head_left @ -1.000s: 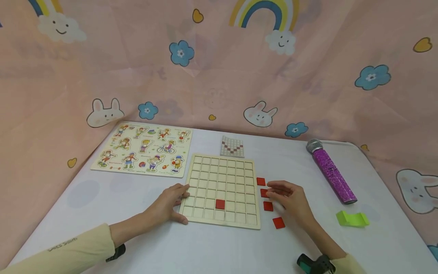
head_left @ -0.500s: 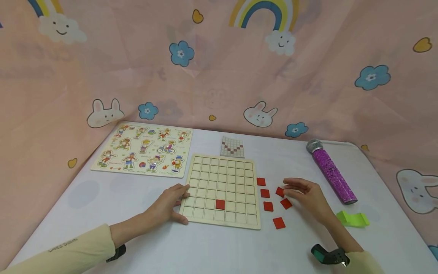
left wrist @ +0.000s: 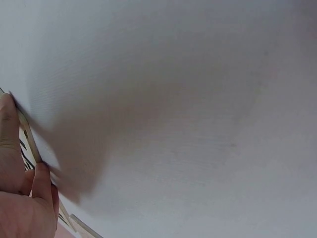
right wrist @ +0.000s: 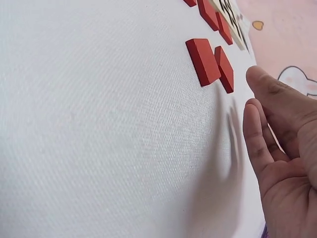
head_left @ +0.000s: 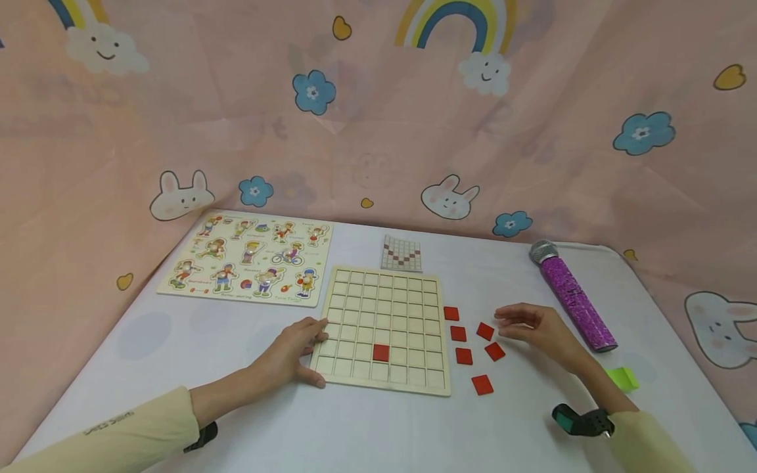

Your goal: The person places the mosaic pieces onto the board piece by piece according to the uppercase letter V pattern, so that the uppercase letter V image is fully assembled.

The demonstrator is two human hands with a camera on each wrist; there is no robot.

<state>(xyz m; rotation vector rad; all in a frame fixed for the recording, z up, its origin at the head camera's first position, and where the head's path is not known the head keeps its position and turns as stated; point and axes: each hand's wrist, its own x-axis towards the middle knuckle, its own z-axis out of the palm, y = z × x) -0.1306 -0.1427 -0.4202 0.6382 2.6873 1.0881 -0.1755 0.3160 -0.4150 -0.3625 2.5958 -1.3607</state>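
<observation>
A pale wooden grid board (head_left: 408, 322) lies mid-table with one red square tile (head_left: 381, 353) in a lower cell. My left hand (head_left: 292, 355) rests against its left edge; thumb and fingers touch the rim, as the left wrist view shows too. Several loose red tiles (head_left: 464, 357) lie flat to the right of the board. Just right of the nearest ones hovers my right hand (head_left: 541, 332), holding nothing. In the right wrist view its fingers (right wrist: 255, 129) are extended, apart from two tiles (right wrist: 204, 62) on the white cloth.
Behind the board lies a small pattern card (head_left: 402, 253). At the back left is a picture puzzle board (head_left: 236, 279) with sports figures. A purple glitter microphone (head_left: 576, 302) lies at the right, and a green block (head_left: 623, 379) is partly hidden behind the right forearm.
My right hand moves rightward from the tile row. Two more red tiles come into view there; the one at its fingertips is let go and lies on the table. The left hand stays put.
</observation>
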